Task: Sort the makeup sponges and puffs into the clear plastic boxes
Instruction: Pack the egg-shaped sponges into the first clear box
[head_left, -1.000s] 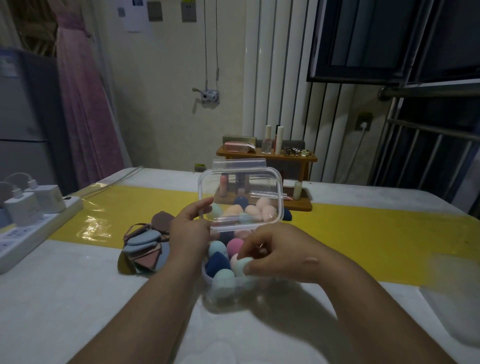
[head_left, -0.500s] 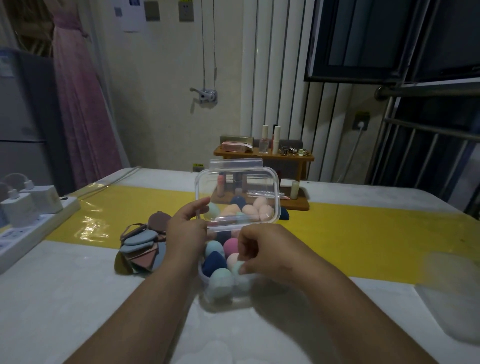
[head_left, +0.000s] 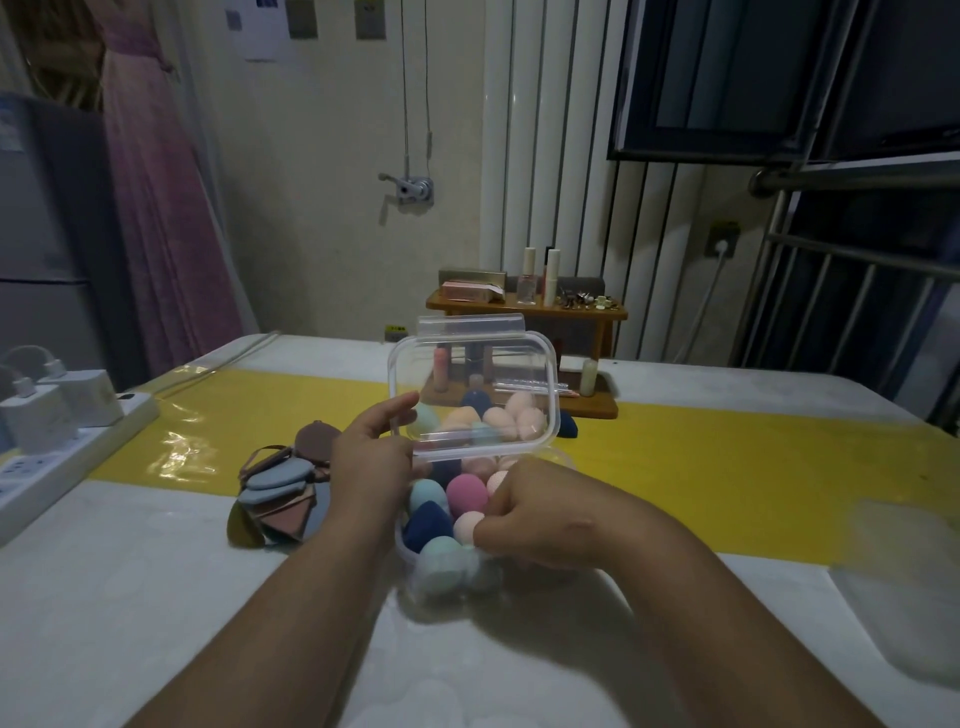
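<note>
A white table (head_left: 130, 597) fills the lower frame, crossed by a glossy yellow strip (head_left: 727, 467). At centre stands a clear plastic box (head_left: 410, 558) packed with egg-shaped makeup sponges (head_left: 465, 493) in pink, teal and dark blue, its hinged clear lid (head_left: 472, 358) upright. The left hand (head_left: 371, 467) grips the lid's left edge, with the thumb on the front. The right hand (head_left: 540, 514) has its fingers curled down into the box, the thumb against a pale pink sponge (head_left: 466, 525); whether it pinches it cannot be told. More loose peach and blue sponges (head_left: 569, 426) lie behind the lid. A pile of flat brown and grey puffs (head_left: 280, 493) sits just left of the box.

At the left edge is a white power strip (head_left: 62, 457) with chargers. Behind centre, a small wooden shelf (head_left: 524, 312) carries cosmetic bottles. A pink dress (head_left: 156, 208) hangs at upper left, and a dark window (head_left: 779, 78) is at upper right.
</note>
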